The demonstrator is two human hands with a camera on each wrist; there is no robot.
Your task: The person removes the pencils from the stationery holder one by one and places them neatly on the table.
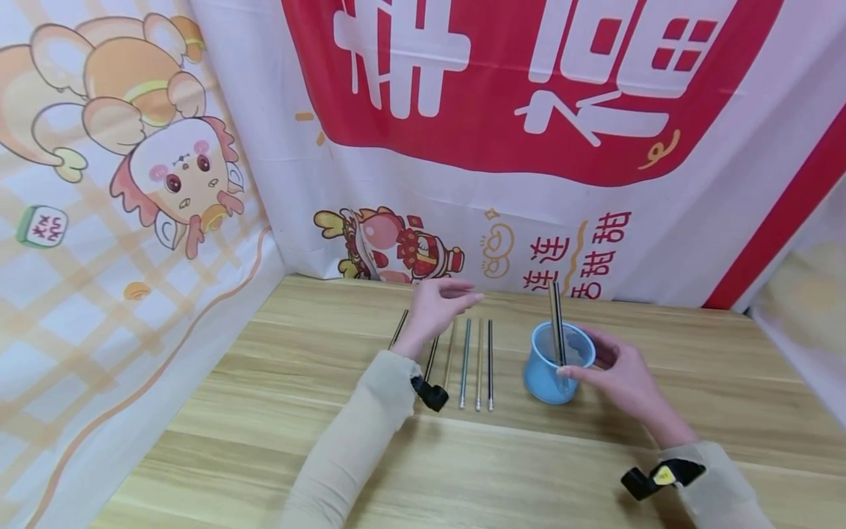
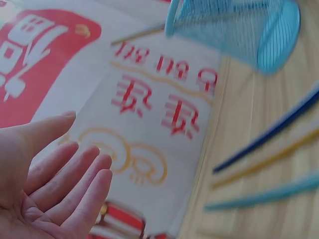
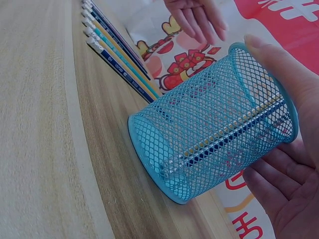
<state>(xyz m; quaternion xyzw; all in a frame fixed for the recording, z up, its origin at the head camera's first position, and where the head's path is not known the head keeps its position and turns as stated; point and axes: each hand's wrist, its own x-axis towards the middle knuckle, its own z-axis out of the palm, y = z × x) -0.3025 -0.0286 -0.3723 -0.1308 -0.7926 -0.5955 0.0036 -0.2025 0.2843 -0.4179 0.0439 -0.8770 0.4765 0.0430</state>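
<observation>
A light-blue mesh pencil cup [image 1: 547,383] stands on the table with at least two pencils [image 3: 224,137], one yellow and one dark, leaning inside. My right hand [image 1: 626,378] grips the cup near its rim, thumb on the near side and fingers on the far side. Left of the cup, several pencils lie in a row, among them a teal pencil [image 1: 465,364] and a dark blue pencil [image 1: 490,364]. Over that row hovers my left hand [image 1: 432,312], holding nothing. The left wrist view shows its fingers [image 2: 75,191] loosely extended, apart from the pencils.
The wooden table [image 1: 264,441] meets a printed cloth backdrop [image 1: 489,220] at its rear edge. Another patterned cloth [image 1: 119,294] runs along the left side. The pencils' white eraser ends [image 3: 92,35] point toward the table's front.
</observation>
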